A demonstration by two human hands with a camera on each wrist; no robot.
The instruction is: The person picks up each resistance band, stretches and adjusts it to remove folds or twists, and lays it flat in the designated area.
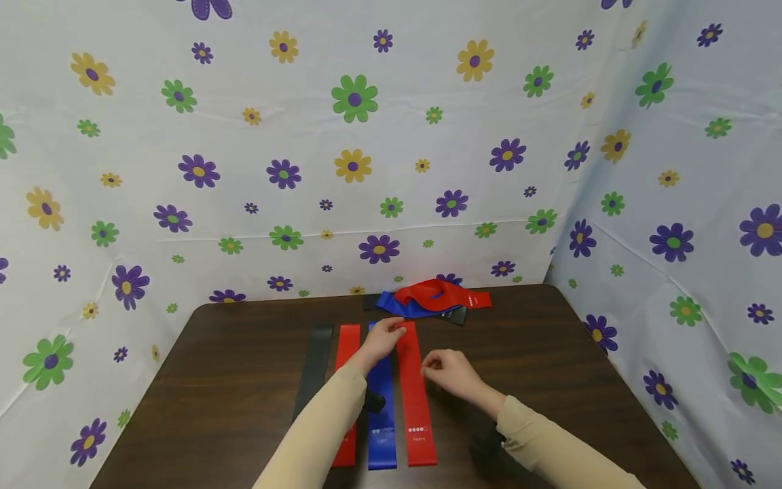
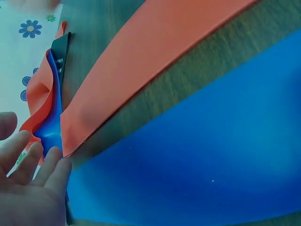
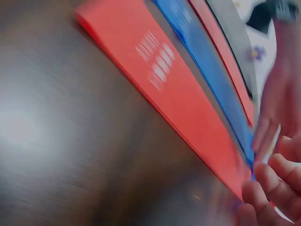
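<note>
Several flat resistance bands lie side by side on the table: a black band, a red band, a blue band and a right-hand red band. My left hand hovers at the far ends of the blue and right-hand red bands. Its fingers are spread and relaxed, with nothing held. My right hand is just right of the right-hand red band, fingers loosely bent and holding nothing visible. Whether its fingertips touch the band I cannot tell.
A loose pile of red, blue and black bands lies at the table's back edge. The dark wooden table meets a flower-printed cloth behind it and at the sides.
</note>
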